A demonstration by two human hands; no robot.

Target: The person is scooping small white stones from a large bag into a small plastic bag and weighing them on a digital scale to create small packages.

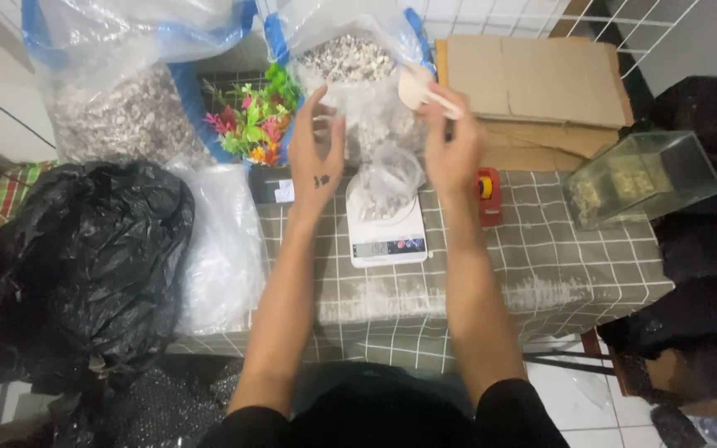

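My left hand is raised with fingers spread, touching the clear plastic of a big bag of pale gravel behind the scale. My right hand holds a white plastic scoop by its handle, the bowl lifted near the mouth of that bag. Between my hands a small clear bag with some gravel sits on a white digital kitchen scale. The scale stands on a grey checked tablecloth.
A second large bag of gravel stands at the back left, with colourful plastic plants beside it. A black rubbish bag and clear plastic fill the left. Cardboard, a red tape dispenser and a small glass tank are on the right.
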